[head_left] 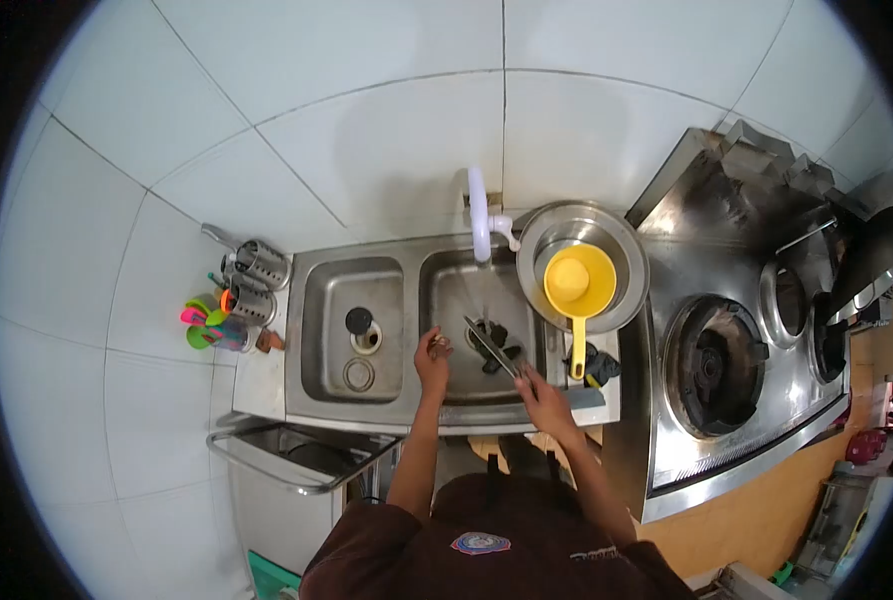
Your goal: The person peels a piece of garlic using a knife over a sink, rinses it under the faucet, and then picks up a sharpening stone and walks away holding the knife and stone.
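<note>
In the head view, the right hand (544,402) grasps the near end of a long, narrow, silvery metal utensil (492,347), which slants over the right-hand bowl of a stainless-steel double sink (411,300). Its far end lies over dark, irregular scraps (496,362) around the drain; whether it touches them I cannot tell. The left hand (434,356) is over the divider side of that bowl, fingers curled; I cannot tell whether they hold anything.

A white curved tap (478,215) stands above the bowl. The left-hand bowl has a black round cap (358,320) and a metal ring (358,375) on its floor. Right of the tap, a wide round steel basin (623,235) holds a yellow plastic dipper (593,277), its handle hanging over the rim.

Perforated steel cylinders (260,262) stand at the sink's left end beside brightly coloured utensils (201,318). Farther right is a steel stove (686,470) with a black round burner (711,362). Large white tiles (396,130) cover the walls; the floor (711,545) is orange-brown.
</note>
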A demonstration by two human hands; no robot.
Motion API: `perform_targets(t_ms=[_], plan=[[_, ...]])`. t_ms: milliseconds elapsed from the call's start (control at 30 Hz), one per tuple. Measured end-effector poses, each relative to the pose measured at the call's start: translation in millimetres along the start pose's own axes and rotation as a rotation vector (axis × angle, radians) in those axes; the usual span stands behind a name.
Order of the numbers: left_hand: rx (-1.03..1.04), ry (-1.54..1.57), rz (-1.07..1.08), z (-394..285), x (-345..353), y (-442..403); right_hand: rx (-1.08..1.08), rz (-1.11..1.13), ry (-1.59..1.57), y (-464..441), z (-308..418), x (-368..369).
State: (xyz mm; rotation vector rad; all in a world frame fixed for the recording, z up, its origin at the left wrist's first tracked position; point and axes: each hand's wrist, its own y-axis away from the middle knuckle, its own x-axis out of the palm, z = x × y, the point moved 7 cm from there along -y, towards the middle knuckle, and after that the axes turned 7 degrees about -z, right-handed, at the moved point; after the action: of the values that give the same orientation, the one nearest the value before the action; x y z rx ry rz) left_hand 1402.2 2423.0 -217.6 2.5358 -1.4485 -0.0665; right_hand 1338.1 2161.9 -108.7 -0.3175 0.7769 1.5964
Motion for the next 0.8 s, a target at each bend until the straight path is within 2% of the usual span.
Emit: perform_targets(t_ms=[67,133,233,400,600,700,800], plan=[[-0.111,0.026,-0.020,13.1,-15.1,13.1,-0.052,0.103,0.222,-23.5,42.8,1.1],[-0.192,0.067,-0.023,24.1,-22.4,21.0,-0.118,0.128,0.365,-51.6,48.5,25.7],[-0.238,0.124,-0.001,22.3,-13.0,21.3,-0.200,0.102,0.413,-85.0,43.4,57.9],[-0.299,0.114,0.040,18.0,5.3,29.4,-0.145,0.154,0.454,-120.6,26.9,84.6],[-0.237,0.010,0.079,11.0,29.1,32.0,-0.089,0.235,0.477,-127.6,29.2,67.8],[-0.198,0.062,0.109,9.6,42.5,28.9,-0.059,0.234,0.563,-130.4,25.0,69.6],[-0.083,-0.141,0.149,4.2,57.6,17.0,-0.076,0.226,0.518,-123.1,23.9,63.9]])
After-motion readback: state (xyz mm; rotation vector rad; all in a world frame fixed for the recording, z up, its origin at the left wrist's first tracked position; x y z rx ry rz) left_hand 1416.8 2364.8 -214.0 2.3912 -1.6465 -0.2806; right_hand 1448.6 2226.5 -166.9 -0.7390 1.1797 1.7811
